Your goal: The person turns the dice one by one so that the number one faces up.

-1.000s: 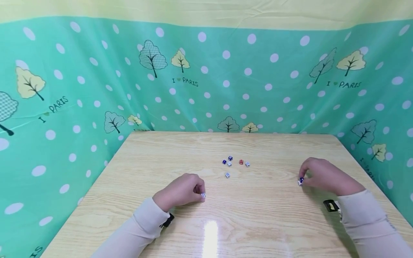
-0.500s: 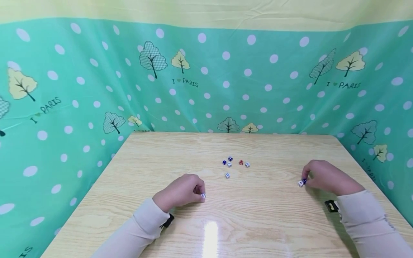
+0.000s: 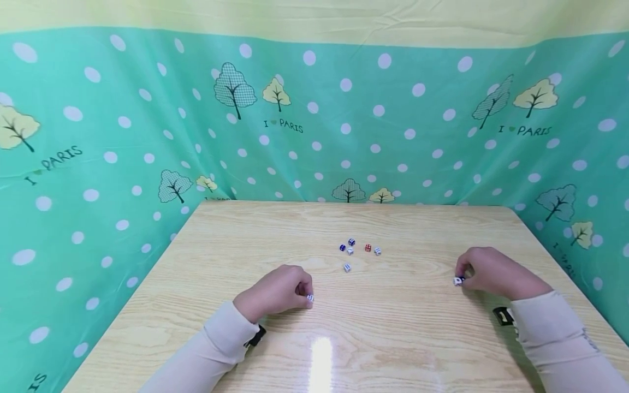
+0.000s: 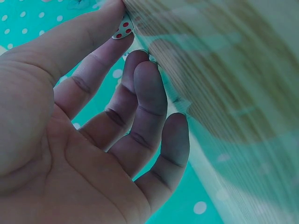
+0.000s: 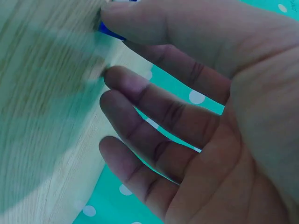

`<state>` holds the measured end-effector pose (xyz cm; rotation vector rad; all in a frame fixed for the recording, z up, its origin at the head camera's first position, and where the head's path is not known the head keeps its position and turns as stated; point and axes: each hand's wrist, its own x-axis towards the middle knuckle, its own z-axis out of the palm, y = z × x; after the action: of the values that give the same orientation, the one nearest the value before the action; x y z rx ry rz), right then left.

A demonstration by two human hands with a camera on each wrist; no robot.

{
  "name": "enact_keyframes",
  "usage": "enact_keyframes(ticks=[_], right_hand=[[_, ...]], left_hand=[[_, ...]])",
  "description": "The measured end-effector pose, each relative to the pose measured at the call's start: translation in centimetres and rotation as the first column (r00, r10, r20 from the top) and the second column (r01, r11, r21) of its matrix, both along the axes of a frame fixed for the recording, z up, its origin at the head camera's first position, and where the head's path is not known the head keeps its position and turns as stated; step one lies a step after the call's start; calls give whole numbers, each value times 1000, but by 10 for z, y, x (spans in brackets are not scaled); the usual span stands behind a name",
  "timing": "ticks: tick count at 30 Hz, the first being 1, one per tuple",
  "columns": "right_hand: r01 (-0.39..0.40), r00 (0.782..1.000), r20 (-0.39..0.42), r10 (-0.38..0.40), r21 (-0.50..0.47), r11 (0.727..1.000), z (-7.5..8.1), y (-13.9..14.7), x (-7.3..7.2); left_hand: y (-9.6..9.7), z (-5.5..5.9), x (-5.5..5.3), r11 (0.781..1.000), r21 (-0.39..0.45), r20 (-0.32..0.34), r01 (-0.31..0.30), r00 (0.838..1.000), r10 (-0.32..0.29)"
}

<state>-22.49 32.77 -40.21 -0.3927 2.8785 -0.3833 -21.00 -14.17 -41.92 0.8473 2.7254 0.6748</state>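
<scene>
Fingers of right hand (image 3: 486, 272) pinching blue die (image 5: 110, 31), white die (image 3: 457, 281) just left of it; left hand (image 3: 276, 292), pinching red-pipped white die (image 4: 123, 31), well left of blue die

Behind the left hand (image 3: 276, 292) and right hand (image 3: 493, 273) are pale beige cloth sleeves (image 3: 208, 341) with black wrist-worn pieces (image 3: 256, 334) at the cuffs (image 3: 231, 329).

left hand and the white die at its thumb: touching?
Touching. The left wrist view shows the white die pinched between the left hand's thumb and forefinger, the forefinger's tip meeting its lower edge.
</scene>
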Motion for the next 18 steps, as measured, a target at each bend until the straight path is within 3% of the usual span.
enact_keyframes(ticks=[18], right_hand=[[-34,999,26,35,-28,999,2,-3,3]], left_hand=[[0,3,2,1000,10,3,3,1000,-3]])
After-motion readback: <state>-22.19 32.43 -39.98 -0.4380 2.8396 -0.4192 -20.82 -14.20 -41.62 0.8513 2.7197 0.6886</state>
